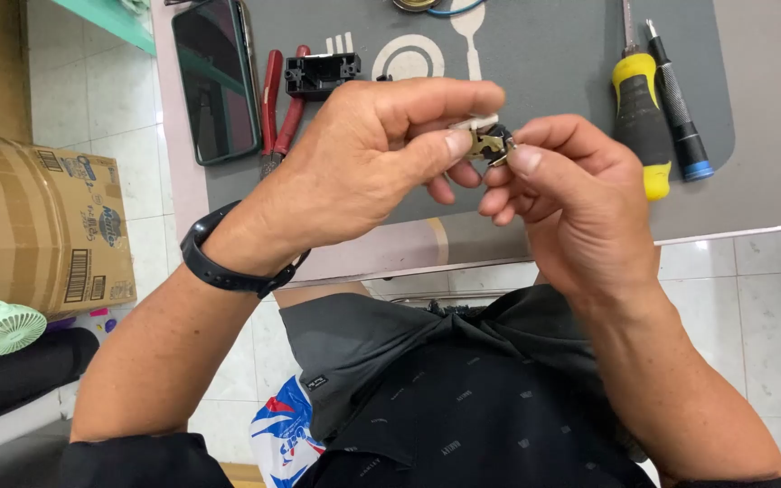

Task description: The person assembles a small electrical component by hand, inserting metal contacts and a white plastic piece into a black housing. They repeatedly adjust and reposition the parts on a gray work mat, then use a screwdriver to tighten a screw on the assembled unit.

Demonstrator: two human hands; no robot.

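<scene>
Over a grey table (752,136), the left hand (363,154) and right hand (571,190) both pinch a small brass-and-black part (490,143) between fingertips, seemingly mid-fitting; steady alignment seems needed. Screwdrivers (648,117) lie far right.

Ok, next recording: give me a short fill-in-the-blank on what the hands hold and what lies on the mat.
1. The left hand and right hand pinch a small metal part between ____ hands.
2. The wristband sits on the ____ wrist.
3. The screwdriver right of the hands has a ____ and black handle.
4. The pliers have ____ handles.

Missing words: both; left; yellow; red
</scene>
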